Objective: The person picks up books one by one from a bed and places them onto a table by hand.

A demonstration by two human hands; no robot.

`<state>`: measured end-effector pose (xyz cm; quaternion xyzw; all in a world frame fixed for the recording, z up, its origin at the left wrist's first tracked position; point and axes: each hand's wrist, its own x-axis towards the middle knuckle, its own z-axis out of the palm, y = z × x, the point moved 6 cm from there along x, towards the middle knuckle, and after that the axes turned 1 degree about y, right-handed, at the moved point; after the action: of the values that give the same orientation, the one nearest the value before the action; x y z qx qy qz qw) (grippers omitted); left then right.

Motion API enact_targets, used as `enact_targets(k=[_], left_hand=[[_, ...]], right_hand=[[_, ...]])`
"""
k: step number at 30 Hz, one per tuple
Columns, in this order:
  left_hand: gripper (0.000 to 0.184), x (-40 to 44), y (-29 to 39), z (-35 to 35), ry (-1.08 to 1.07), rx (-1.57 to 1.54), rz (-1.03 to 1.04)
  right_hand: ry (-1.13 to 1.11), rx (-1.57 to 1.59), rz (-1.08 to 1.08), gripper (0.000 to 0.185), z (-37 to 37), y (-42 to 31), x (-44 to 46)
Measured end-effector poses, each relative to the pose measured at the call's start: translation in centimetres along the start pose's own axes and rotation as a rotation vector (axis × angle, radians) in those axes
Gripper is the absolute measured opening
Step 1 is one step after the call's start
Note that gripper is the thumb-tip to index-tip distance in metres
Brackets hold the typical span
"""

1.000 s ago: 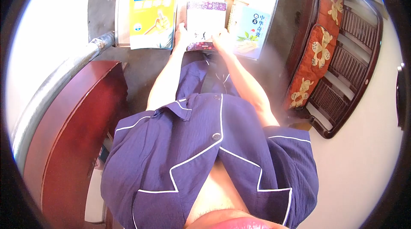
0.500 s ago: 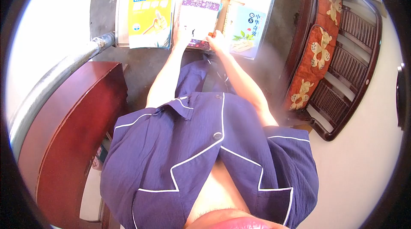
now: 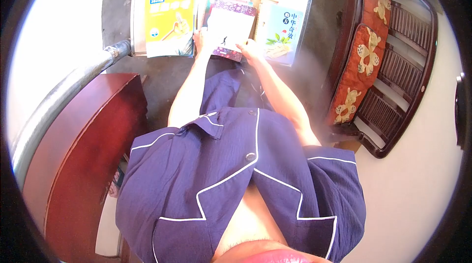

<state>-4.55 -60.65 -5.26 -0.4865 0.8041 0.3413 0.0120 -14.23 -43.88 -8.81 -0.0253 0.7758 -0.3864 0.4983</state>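
Observation:
A white book with purple patterned bands lies slightly tilted between my hands, over another book whose edge shows at its upper left. My left hand is at its left side, with fingers washed out by glare. At the lower right edge, my right hand grips the white book between thumb and fingers. To the left lies a yellow book. On the right is a light blue book with green leaves on its cover.
The books rest on a bright white table. A metal pipe and a red-brown wooden piece are at the left. At the right stands a dark wooden bench with an orange patterned cushion.
The white book has turned clockwise and shifted slightly left, so the edge of a book beneath now shows. Both hands have moved a little with it.

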Motion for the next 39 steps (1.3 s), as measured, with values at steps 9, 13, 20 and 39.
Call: enact_targets(k=[9,13,20,39], left_hand=[[0.043,1.1,-4.2,2.6,0.165,-0.255,-0.220],[0.032,-0.6,-1.7,3.1,0.252,-0.459,-0.233],[0.033,-1.6,6.4,8.8,0.198,-0.468,-0.129],[0.022,-4.9,11.3,11.3,0.247,-0.160,-0.080]], right_hand=[[0.016,0.051,-0.317,0.033,-2.9,-1.3,0.8],[-0.028,0.190,-0.416,0.027,-5.8,-1.8,1.0],[0.041,0.252,-0.379,0.026,-15.4,0.8,-0.1],[0.322,-0.417,-0.597,0.016,-21.1,2.7,-0.7]])
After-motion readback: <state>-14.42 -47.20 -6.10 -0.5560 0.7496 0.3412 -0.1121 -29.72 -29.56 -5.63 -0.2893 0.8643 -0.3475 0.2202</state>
